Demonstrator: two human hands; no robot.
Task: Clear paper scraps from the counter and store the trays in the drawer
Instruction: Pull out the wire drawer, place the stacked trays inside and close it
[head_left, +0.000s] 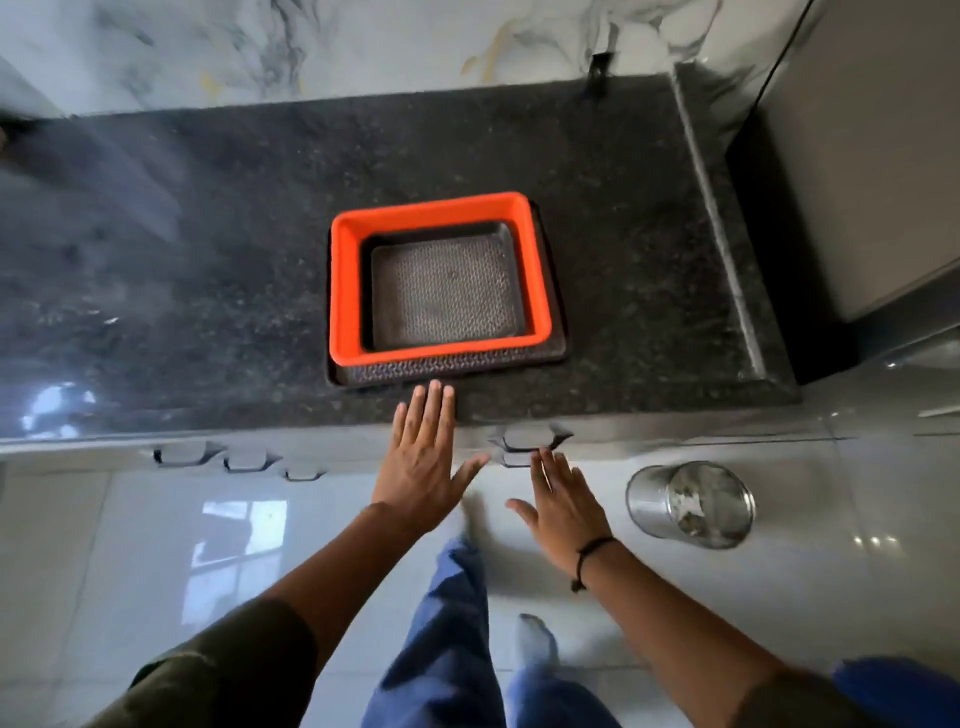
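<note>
A stack of nested trays sits on the dark granite counter (208, 249): a dark patterned tray (441, 371) at the bottom, an orange tray (345, 291) in it, and a smaller dark tray (447, 291) inside that. My left hand (426, 462) is flat with fingers spread, its fingertips over the counter's front edge just short of the stack. My right hand (563, 504) is open too, lower, with its fingertips close to a recessed drawer handle (527, 441) under the counter. Neither hand holds anything. No paper scraps show on the counter.
A shiny steel bin (691, 501) stands on the tiled floor right of my right hand. More recessed handles (241, 460) line the cabinet front to the left. A grey cabinet (857, 182) closes off the counter's right end. My legs are below.
</note>
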